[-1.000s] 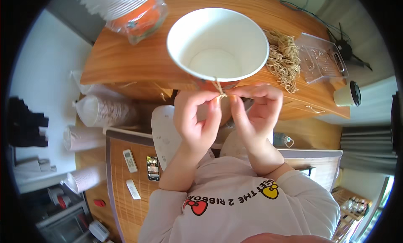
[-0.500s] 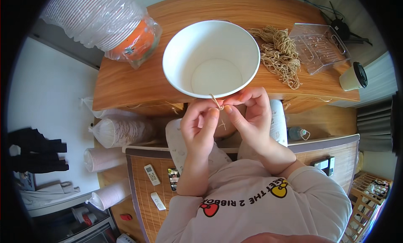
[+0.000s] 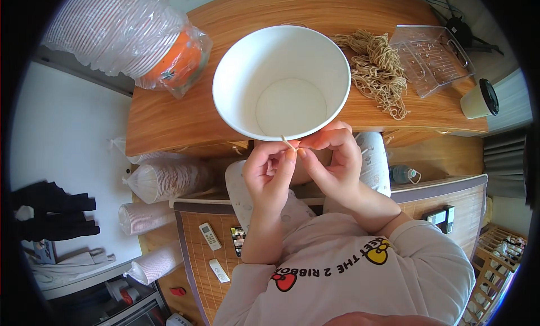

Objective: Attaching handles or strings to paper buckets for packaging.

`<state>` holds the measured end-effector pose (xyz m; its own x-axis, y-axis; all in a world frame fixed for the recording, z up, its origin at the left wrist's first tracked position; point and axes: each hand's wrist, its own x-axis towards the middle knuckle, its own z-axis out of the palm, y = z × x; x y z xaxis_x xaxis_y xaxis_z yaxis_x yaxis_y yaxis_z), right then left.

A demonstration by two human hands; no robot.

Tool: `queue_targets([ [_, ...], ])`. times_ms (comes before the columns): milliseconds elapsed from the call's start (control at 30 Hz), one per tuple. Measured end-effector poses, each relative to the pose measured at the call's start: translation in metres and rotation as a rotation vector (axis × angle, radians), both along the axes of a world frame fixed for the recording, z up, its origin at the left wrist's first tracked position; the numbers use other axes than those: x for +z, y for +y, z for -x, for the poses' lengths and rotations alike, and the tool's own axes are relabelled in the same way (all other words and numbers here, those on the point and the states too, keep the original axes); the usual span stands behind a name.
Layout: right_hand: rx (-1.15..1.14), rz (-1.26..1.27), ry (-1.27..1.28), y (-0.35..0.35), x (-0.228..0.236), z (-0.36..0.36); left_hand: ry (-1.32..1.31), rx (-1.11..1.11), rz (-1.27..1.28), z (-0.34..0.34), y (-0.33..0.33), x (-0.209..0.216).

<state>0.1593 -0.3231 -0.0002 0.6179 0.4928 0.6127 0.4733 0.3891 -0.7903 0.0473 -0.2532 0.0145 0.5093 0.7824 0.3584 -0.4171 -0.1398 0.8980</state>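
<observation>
A large white paper bucket (image 3: pixel 239 81) stands upright at the table's near edge, its mouth facing me. A thin tan cord (image 3: pixel 288 142) comes over the near side of its rim. My left hand (image 3: pixel 269 171) is closed, pinching this cord between thumb and index finger just below the rim. Right beside it, my right hand (image 3: pixel 337 163) is closed too, its thumb and index finger pinching the cord against the left fingertips. The cord's part between the fingertips is mostly hidden. To the bucket's right lies a tangled heap of similar tan cords (image 3: pixel 378 67).
On the wooden table (image 3: pixel 169 120) are a plastic-wrapped stack of buckets (image 3: pixel 132 42) at left, and a clear tray (image 3: pixel 430 61) with small bits and a lidded cup (image 3: pixel 478 99) at right. Bagged stacks of cups (image 3: pixel 169 180) lie below left. A remote (image 3: pixel 210 236) rests beside me.
The fingertips have closed tighter around the cord, and the loose ends that hung below them no longer show. The whole view has shifted slightly.
</observation>
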Motion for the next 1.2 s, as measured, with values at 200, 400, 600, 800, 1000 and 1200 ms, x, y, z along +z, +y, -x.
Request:
queue_targets([
  [200, -0.008, 0.007, 0.013, -0.001, -0.004, -0.001, -0.001, 0.011, -0.071, -0.004, 0.002, -0.006],
  [400, 0.004, -0.007, 0.045, 0.000, -0.005, -0.001, 0.067, 0.051, -0.198, -0.004, 0.007, -0.015],
  [600, 0.003, 0.000, 0.030, 0.000, -0.008, -0.002, 0.124, 0.143, -0.291, -0.006, 0.007, -0.017],
  [800, -0.007, -0.041, 0.009, 0.001, -0.010, -0.001, 0.180, 0.234, -0.481, -0.007, 0.010, -0.019],
  [1000, 0.017, -0.005, 0.077, -0.001, -0.012, 0.001, 0.192, 0.233, -0.523, -0.005, 0.015, -0.018],
  [1200, 0.170, 0.005, 0.307, -0.002, -0.013, 0.004, 0.187, 0.179, -0.581, -0.002, 0.021, -0.011],
])
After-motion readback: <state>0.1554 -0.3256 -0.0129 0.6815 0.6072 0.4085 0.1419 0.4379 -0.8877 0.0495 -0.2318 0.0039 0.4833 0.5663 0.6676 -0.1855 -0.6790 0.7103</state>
